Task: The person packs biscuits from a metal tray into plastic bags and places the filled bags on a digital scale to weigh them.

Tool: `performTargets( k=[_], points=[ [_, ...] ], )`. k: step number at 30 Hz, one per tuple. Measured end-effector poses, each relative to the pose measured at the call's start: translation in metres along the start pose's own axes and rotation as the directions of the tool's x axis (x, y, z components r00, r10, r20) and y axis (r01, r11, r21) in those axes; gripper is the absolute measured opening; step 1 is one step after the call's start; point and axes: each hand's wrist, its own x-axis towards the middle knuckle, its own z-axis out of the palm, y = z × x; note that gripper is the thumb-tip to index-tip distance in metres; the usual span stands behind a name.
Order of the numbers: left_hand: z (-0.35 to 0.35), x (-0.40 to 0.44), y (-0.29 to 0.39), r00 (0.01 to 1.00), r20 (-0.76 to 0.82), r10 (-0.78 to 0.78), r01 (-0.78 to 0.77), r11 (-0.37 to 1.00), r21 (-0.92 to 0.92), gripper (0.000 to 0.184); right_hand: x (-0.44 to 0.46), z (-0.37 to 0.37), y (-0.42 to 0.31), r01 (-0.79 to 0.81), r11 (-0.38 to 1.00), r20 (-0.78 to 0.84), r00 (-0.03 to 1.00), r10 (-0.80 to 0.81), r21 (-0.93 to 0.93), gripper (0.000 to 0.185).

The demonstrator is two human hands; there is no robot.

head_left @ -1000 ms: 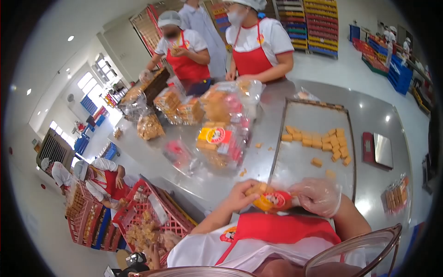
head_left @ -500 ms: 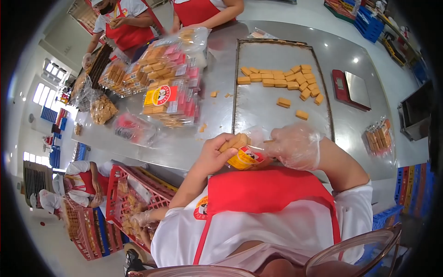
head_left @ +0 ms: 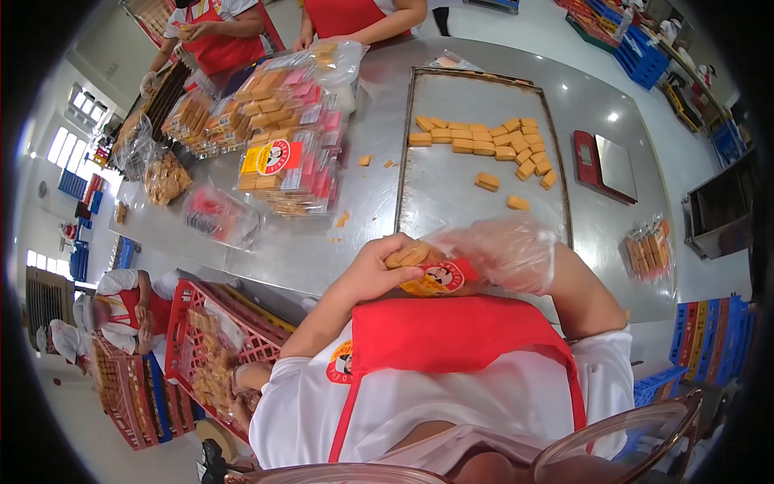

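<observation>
My left hand (head_left: pixel 379 266) is bare and closed around a clear plastic pack of biscuits (head_left: pixel 439 278) with a yellow and red label, just above my apron. Tan biscuits show at the pack's left end, beside my thumb. At the right end of the same pack is my right hand (head_left: pixel 508 256), in a loose clear plastic glove. Motion and the glove blur its fingers, so their grip is unclear. Ahead of both hands lies a metal tray (head_left: pixel 427 198), with loose rectangular biscuits (head_left: pixel 484 143) in rows and a few set apart nearer me.
Filled packs (head_left: pixel 282 161) are piled left of the tray. A red scale (head_left: pixel 592 157) and more packs (head_left: pixel 647 252) lie to the right. Plastic wrappers (head_left: pixel 218 218) rest at the left. Co-workers in red aprons (head_left: pixel 347 18) stand across the table; a red crate (head_left: pixel 181 331) is at lower left.
My right hand has moved left and closer over the pack. The pack has turned so its label faces up more plainly. The camera view has shifted slightly.
</observation>
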Motion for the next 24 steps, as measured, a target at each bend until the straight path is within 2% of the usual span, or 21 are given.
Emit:
performTargets(
  k=[2,5,8,11,13,17,19,24],
  points=[
    [-0.002,-0.001,0.001,1.000,0.002,-0.003,0.003,0.997,-0.078,0.027,-0.007,-0.005,-0.004,-0.023,0.999,-0.302,0.953,0.033,0.037,0.039],
    [-0.005,-0.002,-0.001,1.000,0.017,-0.016,0.019,0.981,-0.192,0.029,-0.017,-0.015,-0.008,-0.001,0.999,-0.408,0.913,0.021,0.049,0.036],
    [-0.005,-0.002,-0.002,0.999,0.031,0.031,-0.023,0.975,-0.219,0.031,-0.016,-0.009,-0.005,0.198,0.978,-0.503,0.840,-0.201,-0.061,0.026],
    [-0.005,-0.001,-0.002,0.992,0.052,0.116,-0.102,0.971,-0.218,0.034,-0.012,-0.017,-0.018,0.126,0.976,-0.501,0.842,-0.200,-0.178,0.026],
    [-0.005,0.001,-0.006,0.980,0.070,0.185,-0.170,0.968,-0.185,0.035,-0.009,-0.014,-0.018,0.135,0.965,-0.512,0.827,-0.234,-0.224,0.025],
    [-0.002,0.002,0.004,0.997,0.052,0.060,-0.054,0.993,-0.101,0.033,-0.004,-0.005,-0.010,0.233,0.917,-0.535,0.755,-0.380,-0.323,0.022],
    [0.000,0.004,0.011,0.997,0.062,0.055,-0.055,0.998,0.000,0.034,-0.003,-0.006,-0.013,0.226,0.917,-0.508,0.776,-0.374,-0.329,0.020],
    [0.000,0.005,0.010,0.999,0.042,0.013,-0.015,0.999,0.039,0.037,-0.002,-0.004,-0.014,0.186,0.899,-0.497,0.780,-0.381,-0.398,0.019]
  ],
)
